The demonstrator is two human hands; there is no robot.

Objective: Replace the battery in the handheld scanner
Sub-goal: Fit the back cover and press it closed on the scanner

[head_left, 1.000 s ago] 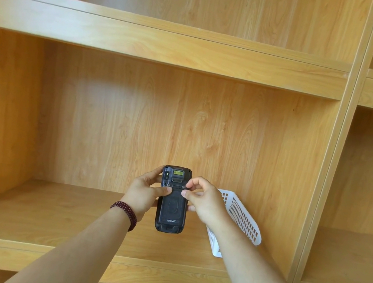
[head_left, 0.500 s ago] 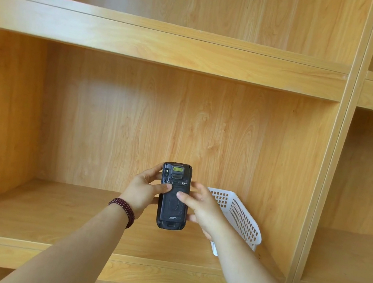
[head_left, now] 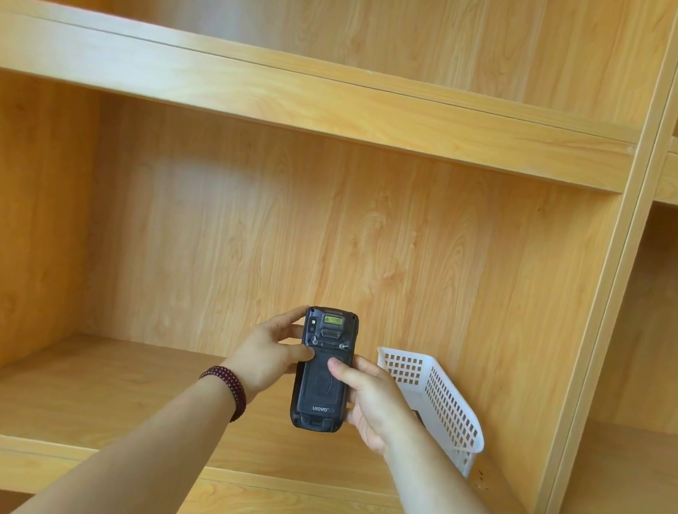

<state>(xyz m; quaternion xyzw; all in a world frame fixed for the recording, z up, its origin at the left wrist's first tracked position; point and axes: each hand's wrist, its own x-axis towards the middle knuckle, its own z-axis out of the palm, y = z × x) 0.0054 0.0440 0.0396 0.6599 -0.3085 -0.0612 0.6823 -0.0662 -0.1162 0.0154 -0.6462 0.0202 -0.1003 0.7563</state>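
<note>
- Wooden shelving [head_left: 299,104] fills the view, its light-grained compartments forming the backdrop; the scanner is held up in front of the wide middle compartment, above that compartment's bottom board.
- The handheld scanner [head_left: 323,372] stands upright with its dark back toward the camera: the scan window is at the top, the two small latches sit just below it, and the "urovo" mark is near the bottom. Its back cover is closed in place.
- The left hand [head_left: 268,356] clasps the scanner's left edge, the thumb laid across the back just under the latches and the fingers wrapped behind the upper left corner. A dark red beaded bracelet [head_left: 226,388] circles that wrist.
- The right hand [head_left: 371,404] clasps the scanner's right edge, with the thumb pressed flat on the back cover beside the left thumb and the remaining fingers curled behind the body.
- Compared with half a second ago, the right hand has slid down and around the scanner's right side, so its thumb now rests on the cover and its fingers no longer reach across; a second ago those fingers were pinched at the latches. The scanner itself has stayed upright in much the same place.
- A white perforated plastic basket [head_left: 443,400] sits on the bottom board just right of the scanner, partly hidden behind the right hand and forearm; something dark inside it shows beside the wrist, too hidden to identify.
</note>
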